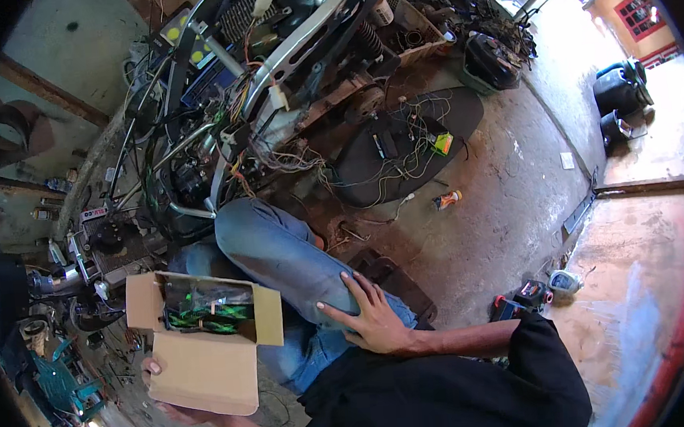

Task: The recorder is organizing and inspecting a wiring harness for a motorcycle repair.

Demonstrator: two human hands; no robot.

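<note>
An opened brown cardboard box [206, 373] is in my left hand [179, 412], its flaps folded outward. My left thumb presses on the edge of the big front flap, and the other fingers are largely hidden behind the cardboard. Inside lies a bundle of green and black cables [209, 316], partly under clear plastic. My right hand [378, 320] rests on my jeans [280, 246] near the knee, fingers spread and holding nothing.
A stripped motorcycle frame [297, 48] with loose wires stands ahead. Wires and a small green-yellow box [442, 143] lie on a dark oval panel [363, 180]. An orange-and-white bottle [448, 199] lies on the floor, and tools [519, 300] sit to the right.
</note>
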